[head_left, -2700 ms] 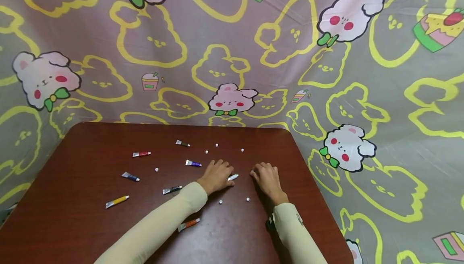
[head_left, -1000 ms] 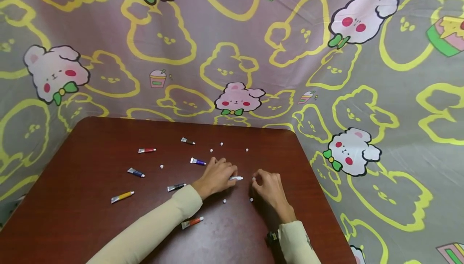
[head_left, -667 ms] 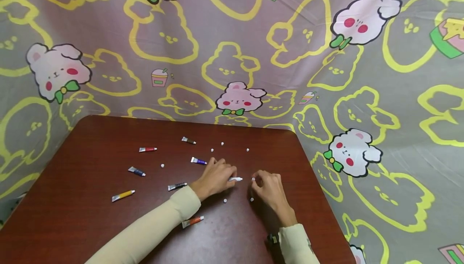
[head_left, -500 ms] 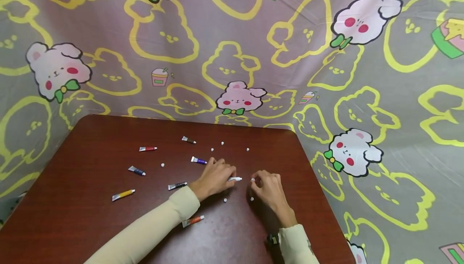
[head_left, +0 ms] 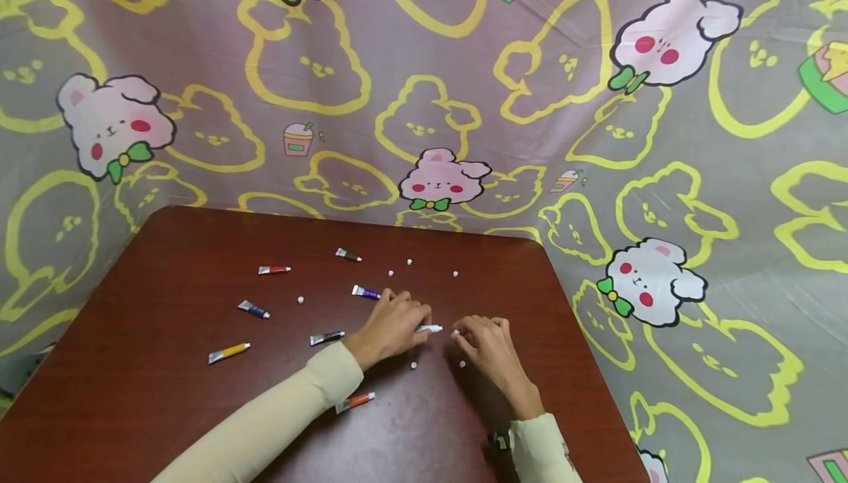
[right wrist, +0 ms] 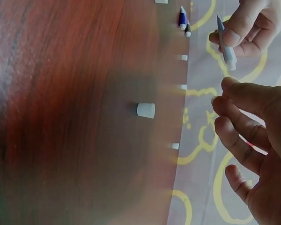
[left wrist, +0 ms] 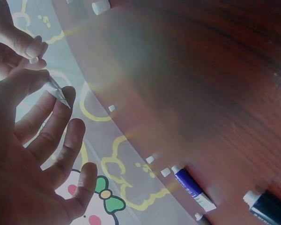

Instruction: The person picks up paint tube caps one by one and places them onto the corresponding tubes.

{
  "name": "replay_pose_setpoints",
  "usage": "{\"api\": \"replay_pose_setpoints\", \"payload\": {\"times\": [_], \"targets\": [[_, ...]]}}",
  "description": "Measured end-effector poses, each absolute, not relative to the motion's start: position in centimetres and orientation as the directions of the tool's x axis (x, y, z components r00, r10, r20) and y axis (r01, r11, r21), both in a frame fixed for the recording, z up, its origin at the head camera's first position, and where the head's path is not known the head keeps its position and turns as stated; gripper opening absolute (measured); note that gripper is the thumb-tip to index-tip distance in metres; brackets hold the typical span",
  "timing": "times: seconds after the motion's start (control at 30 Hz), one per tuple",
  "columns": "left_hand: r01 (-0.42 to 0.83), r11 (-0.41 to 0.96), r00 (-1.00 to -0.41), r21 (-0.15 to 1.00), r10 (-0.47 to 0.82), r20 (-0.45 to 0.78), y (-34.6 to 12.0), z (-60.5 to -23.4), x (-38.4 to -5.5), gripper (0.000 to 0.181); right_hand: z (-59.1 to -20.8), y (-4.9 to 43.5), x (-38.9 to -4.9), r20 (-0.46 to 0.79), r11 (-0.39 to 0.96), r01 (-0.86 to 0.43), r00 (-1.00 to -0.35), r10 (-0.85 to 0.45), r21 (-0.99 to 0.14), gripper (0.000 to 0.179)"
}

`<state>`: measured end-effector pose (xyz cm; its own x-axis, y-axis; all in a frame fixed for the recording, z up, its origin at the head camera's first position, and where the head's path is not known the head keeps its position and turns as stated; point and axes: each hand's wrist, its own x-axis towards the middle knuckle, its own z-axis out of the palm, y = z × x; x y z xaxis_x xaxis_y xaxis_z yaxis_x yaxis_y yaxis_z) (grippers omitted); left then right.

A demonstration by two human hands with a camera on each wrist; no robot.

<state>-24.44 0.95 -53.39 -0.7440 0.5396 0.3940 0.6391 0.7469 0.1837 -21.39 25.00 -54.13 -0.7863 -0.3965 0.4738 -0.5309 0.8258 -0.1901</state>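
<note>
My left hand [head_left: 391, 325] pinches a small white paint tube [head_left: 430, 328] between thumb and fingers, its uncapped-looking nozzle end pointing right. In the right wrist view the tube [right wrist: 228, 49] tilts downward, and in the left wrist view its flat crimped end [left wrist: 58, 91] juts past the fingers. Facing it, a short gap away, my right hand [head_left: 486, 343] pinches a tiny white cap [head_left: 455, 333]. That cap [left wrist: 33, 60] shows between thumb and fingertip in the left wrist view; in the right wrist view the fingers mostly hide it. Both hands are just above the table.
On the brown table [head_left: 165, 409] lie more paint tubes: purple [head_left: 366, 292], black [head_left: 327, 338], orange [head_left: 355, 402], yellow [head_left: 228, 353], dark blue [head_left: 254, 309], red [head_left: 274, 269] and brown [head_left: 347, 255]. Several loose white caps [head_left: 461, 364] are scattered around. A patterned cloth [head_left: 424, 63] hangs behind.
The right hand has picked a white cap off the table and brought it left, closer to the tube's nozzle. The left hand keeps hold of the tube. The head view has shifted slightly.
</note>
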Motion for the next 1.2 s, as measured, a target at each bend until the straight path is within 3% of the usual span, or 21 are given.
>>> {"api": "replay_pose_setpoints", "payload": {"times": [0.43, 1.2], "targets": [[0.661, 0.727, -0.728, 0.184, 0.564, 0.389, 1.2, -53.5, -24.0, 0.018, -54.7, 24.4, -21.4, 0.55, 0.746, -0.63, -0.711, -0.439, -0.218, 0.022], [0.722, 0.652, -0.687, 0.233, 0.631, 0.361, 1.1, -53.5, -24.0, 0.017, -54.6, 23.9, -21.4, 0.507, 0.714, -0.655, -0.716, -0.48, -0.249, 0.019]]}}
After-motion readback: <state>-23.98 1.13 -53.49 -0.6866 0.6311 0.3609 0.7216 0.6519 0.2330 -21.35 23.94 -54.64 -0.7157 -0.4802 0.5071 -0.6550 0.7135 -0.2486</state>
